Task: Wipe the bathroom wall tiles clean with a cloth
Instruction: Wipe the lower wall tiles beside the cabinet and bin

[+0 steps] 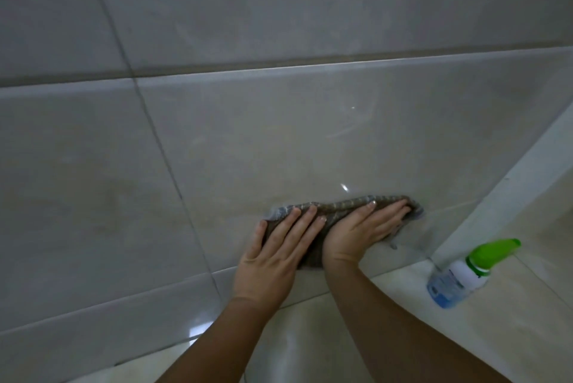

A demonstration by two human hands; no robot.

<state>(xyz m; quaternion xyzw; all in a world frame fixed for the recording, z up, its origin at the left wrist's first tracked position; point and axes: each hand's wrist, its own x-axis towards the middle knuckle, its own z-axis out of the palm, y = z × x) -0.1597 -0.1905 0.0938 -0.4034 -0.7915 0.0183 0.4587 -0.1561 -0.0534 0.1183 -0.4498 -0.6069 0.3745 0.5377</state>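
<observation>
both left hand (273,258) and right hand (362,230) press flat on the cloth (338,207); spray bottle (459,277) contents unclear.

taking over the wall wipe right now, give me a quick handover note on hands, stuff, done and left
Left hand: open, fingers flat, pressing the cloth on the wall.
Right hand: open, flat on the same cloth beside the left.
Cloth: bunched on the lower wall tile, just above the floor.
Spray bottle: on the floor in the corner to the right, untouched.
Done: faint wipe streaks show higher on this tile; how much is clean is unclear.
Left: finish this tile, then the tiles above and to the left.
</observation>
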